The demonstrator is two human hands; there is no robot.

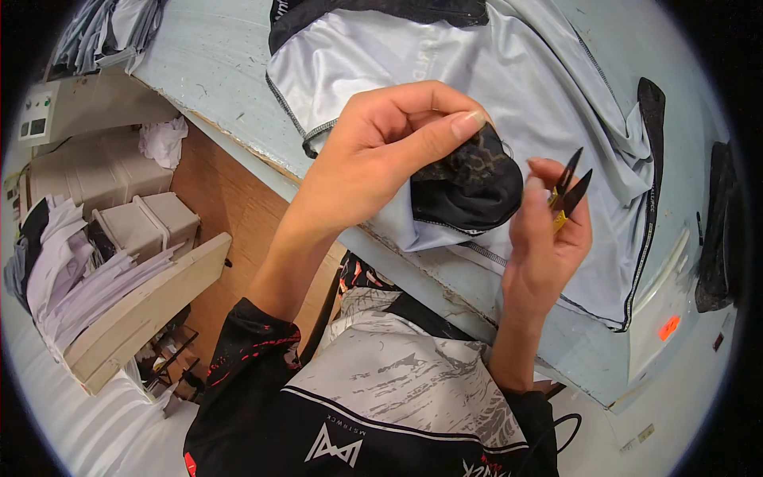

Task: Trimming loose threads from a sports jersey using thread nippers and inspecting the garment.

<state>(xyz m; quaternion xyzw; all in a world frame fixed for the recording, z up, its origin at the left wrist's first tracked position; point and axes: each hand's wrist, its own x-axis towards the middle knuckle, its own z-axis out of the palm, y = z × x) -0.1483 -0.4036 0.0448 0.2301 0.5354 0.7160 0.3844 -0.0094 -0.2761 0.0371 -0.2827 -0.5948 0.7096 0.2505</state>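
A light grey, silky garment point(524, 87) with dark overlocked seams lies spread over the table, its fabric rumpled. My left hand point(381, 151) is closed in a pinch, thumb over fingers, on the black cuff-like part point(469, 199) of this garment and lifts it above the table's near edge. Just right of that part, my right hand point(544, 246) has its fingers curled round a pair of thread snips point(571, 199). The snips have yellow handles and dark blades, which point up and stand apart. Part of their handle is hidden in the palm.
The pale blue table point(214, 71) has a worn near edge. At the far left stands a stack of folded fabric point(107, 36). Lower left, a wooden-sided bin point(151, 298) holds pale cloth pieces beside wrapped bundles point(147, 222). A dark cloth strip point(719, 230) lies at the right.
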